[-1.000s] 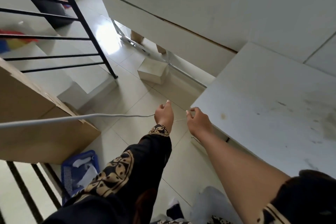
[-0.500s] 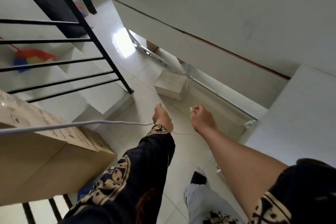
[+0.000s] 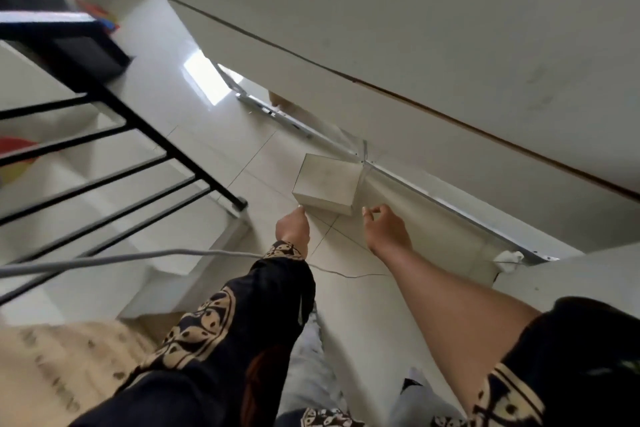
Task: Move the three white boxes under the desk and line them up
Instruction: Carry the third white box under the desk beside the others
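Note:
One white box (image 3: 325,184) lies on the tiled floor against the metal leg of the long white desk (image 3: 398,94). Both arms stretch toward it. My left hand (image 3: 293,229) is just short of the box's near left corner, fingers extended, empty. My right hand (image 3: 384,226) hovers by the near right corner, fingers spread, holding nothing. A brown box (image 3: 281,101) shows partly under the desk farther back. No other white boxes are in view.
A black stair railing (image 3: 114,121) and white steps fill the left. A grey cable (image 3: 104,258) crosses in front of my left arm. A cardboard box (image 3: 62,367) sits at lower left. A second white desk corner (image 3: 571,274) juts in at right.
I have stepped forward; the white box is much nearer, and both hands have reached out to either side of its near edge. The right-hand desk has slid out of view.

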